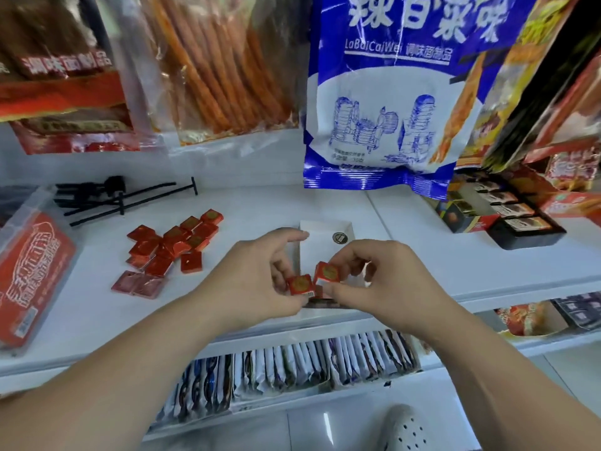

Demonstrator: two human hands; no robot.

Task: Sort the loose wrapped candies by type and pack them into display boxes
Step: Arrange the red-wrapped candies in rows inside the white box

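A white display box [325,231] lies open on the white shelf, mostly behind my hands. My left hand [260,275] pinches a red square wrapped candy [300,284] over the box's near end. My right hand [374,278] pinches a second red candy [327,272], tilted, right beside the first. A dark red candy shows just below them in the box. To the left, a loose pile of several red candies [172,245] rests on the shelf, with two darker, pinkish-red ones [138,284] at its near edge.
Black metal hooks [113,196] lie at the back left. A red flat packet in clear plastic [29,275] sits at the far left. Dark boxes of sweets [507,209] stand at the right. Large snack bags hang above. A lower shelf holds rows of sachets [292,369].
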